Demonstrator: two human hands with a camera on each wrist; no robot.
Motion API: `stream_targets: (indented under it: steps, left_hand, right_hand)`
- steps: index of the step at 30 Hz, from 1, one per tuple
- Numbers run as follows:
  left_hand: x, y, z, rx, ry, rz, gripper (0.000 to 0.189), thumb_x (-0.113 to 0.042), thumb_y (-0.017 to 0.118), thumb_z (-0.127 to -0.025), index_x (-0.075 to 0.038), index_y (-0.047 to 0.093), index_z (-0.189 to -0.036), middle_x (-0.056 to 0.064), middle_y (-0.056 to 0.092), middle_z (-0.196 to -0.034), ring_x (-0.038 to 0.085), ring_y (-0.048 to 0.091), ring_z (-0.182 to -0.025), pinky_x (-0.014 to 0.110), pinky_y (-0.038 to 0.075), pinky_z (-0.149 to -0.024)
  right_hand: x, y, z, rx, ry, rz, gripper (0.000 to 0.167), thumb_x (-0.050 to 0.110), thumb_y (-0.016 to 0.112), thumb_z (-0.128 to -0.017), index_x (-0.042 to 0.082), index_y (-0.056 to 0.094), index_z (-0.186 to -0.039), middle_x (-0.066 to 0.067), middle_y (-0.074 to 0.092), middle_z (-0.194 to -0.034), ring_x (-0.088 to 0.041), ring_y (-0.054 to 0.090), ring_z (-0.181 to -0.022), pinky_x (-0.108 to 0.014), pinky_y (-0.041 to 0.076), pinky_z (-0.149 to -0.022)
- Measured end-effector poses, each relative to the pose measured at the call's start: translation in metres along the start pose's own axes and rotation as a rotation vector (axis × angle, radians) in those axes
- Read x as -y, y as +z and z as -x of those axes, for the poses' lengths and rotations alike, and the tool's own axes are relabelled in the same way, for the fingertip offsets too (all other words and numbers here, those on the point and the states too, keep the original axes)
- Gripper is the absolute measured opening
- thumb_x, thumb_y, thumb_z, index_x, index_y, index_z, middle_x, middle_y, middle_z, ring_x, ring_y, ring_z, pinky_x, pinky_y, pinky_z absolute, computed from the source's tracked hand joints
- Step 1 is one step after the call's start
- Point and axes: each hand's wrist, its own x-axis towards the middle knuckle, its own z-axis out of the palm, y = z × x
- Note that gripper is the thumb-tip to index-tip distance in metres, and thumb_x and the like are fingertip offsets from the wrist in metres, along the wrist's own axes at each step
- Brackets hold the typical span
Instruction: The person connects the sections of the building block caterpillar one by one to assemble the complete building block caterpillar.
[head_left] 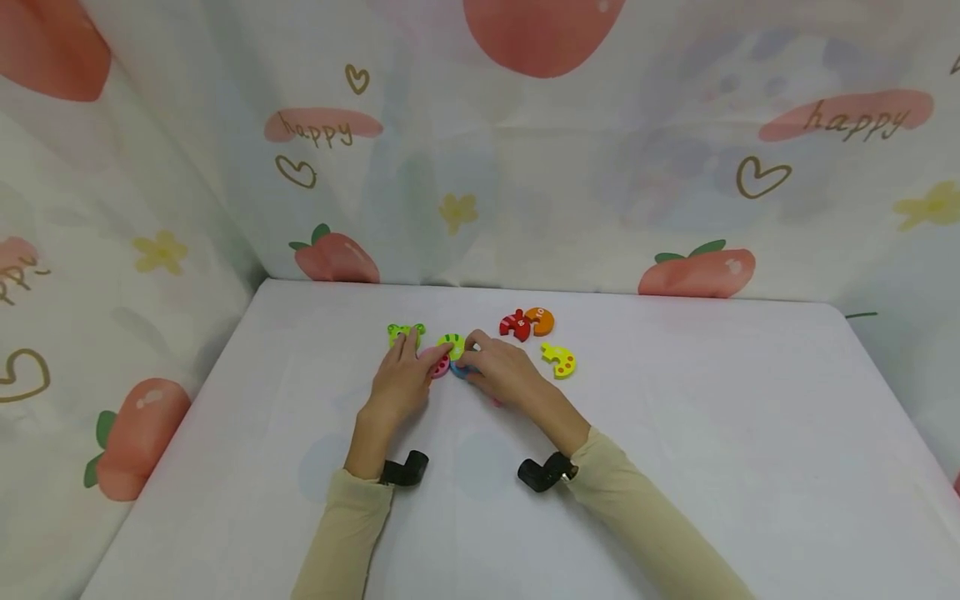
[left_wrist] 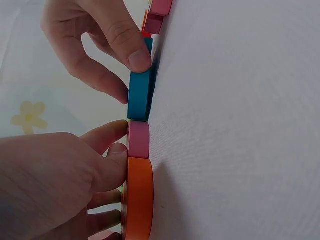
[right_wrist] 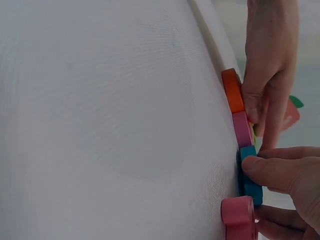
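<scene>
My right hand (head_left: 504, 367) pinches a blue wooden puzzle piece (left_wrist: 140, 95) between thumb and fingers, low at the white tabletop. My left hand (head_left: 401, 379) lies with fingers extended over an orange piece (left_wrist: 140, 197) and a pink piece (left_wrist: 139, 140); its fingertips rest on their tops. In both wrist views the orange, pink and blue pieces stand end to end in a row. A light green striped piece (head_left: 452, 342) sits just behind the pink and blue ones. A green animal-head piece (head_left: 402, 331) is partly covered by my left fingers.
Behind my right hand lie a red piece (head_left: 514, 325) marked 8 and an orange piece (head_left: 540, 322) marked 10. To its right is a yellow spotted piece (head_left: 561, 362). Another pink piece (right_wrist: 238, 211) is close by the blue one. Patterned cloth (head_left: 525, 183) hangs behind the table.
</scene>
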Motion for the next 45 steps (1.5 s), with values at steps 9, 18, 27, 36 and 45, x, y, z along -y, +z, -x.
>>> stream_targets:
  steps: [9,18,27,36,45]
  left_hand:
    - [-0.002,-0.003,0.001,0.009,-0.004,-0.011,0.048,-0.015,0.055,-0.098,-0.031,0.048,-0.143,0.025,0.025,-0.157,0.045,0.025,-0.145,0.054,0.028,-0.118]
    - [-0.006,-0.003,0.0,0.045,-0.047,-0.008,0.053,-0.015,0.056,-0.097,-0.034,0.044,-0.145,0.024,0.023,-0.158,0.044,0.021,-0.147,0.054,0.026,-0.119]
    - [-0.016,-0.001,-0.004,0.024,-0.104,0.094,0.044,-0.041,0.051,-0.099,-0.028,0.05,-0.141,0.027,0.023,-0.157,0.049,0.015,-0.147,0.059,0.019,-0.119]
    - [-0.03,0.001,-0.008,-0.02,-0.187,0.087,0.055,-0.051,0.061,-0.09,-0.021,0.053,-0.136,0.029,0.026,-0.156,0.052,0.018,-0.145,0.068,0.021,-0.114]
    - [-0.03,0.004,-0.007,-0.038,-0.18,0.082,0.058,-0.051,0.063,-0.089,-0.023,0.051,-0.139,0.029,0.026,-0.155,0.052,0.019,-0.145,0.068,0.023,-0.113]
  right_hand:
    - [0.0,0.001,-0.003,0.002,0.014,0.002,0.027,0.023,0.073,-0.087,0.019,0.072,-0.114,-0.006,0.058,-0.124,-0.02,0.062,-0.094,-0.03,0.056,-0.081]
    - [-0.01,-0.02,0.029,0.044,0.117,-0.157,0.054,0.03,0.072,-0.087,0.017,0.056,-0.137,-0.01,0.051,-0.141,-0.028,0.05,-0.129,-0.046,0.051,-0.101]
    - [-0.032,-0.044,0.097,-0.032,0.144,-0.311,0.058,0.023,0.075,-0.085,0.009,0.053,-0.137,-0.012,0.054,-0.135,-0.03,0.06,-0.118,-0.046,0.055,-0.093]
    - [-0.044,-0.057,0.115,-0.115,0.154,-0.309,0.06,0.017,0.076,-0.083,0.008,0.051,-0.137,-0.015,0.056,-0.132,-0.031,0.062,-0.111,-0.048,0.056,-0.089]
    - [-0.045,-0.06,0.116,-0.135,0.175,-0.342,0.061,0.016,0.076,-0.083,0.009,0.05,-0.138,-0.016,0.057,-0.131,-0.031,0.063,-0.11,-0.048,0.056,-0.089]
